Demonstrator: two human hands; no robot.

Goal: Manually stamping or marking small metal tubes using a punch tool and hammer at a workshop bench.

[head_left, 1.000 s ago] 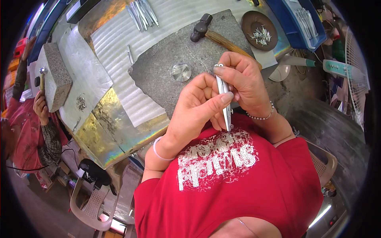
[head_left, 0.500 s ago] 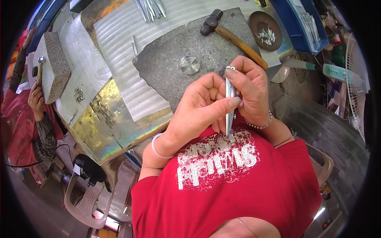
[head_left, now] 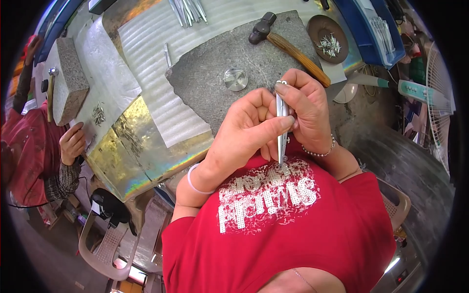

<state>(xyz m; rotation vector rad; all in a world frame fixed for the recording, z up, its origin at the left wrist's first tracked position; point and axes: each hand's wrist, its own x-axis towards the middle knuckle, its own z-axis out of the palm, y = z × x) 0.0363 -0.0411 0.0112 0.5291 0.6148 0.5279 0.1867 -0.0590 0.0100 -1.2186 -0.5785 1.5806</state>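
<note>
In front of my red shirt, I hold a slim silver metal tool upright, its tapered end toward me. Closed around its middle is my left hand, with the thumb pressed across it. My right hand pinches its far end between thumb and fingers, where small round rivet-like ends show. The grips hide much of the tool. Just beyond my hands, a round shiny metal disc lies on a rough grey stone slab. A wooden-handled hammer rests across the slab's right side.
A brown dish holds small metal pins. Blue bins stand right of it. Silver strips and a thin piece lie on white foam. At left are a co-worker's hand, a granite block and loose pins.
The co-worker's hand at left has let go of the small hammer by the granite block and come nearer the table edge. My hands keep their hold on the tool, almost unmoved.
</note>
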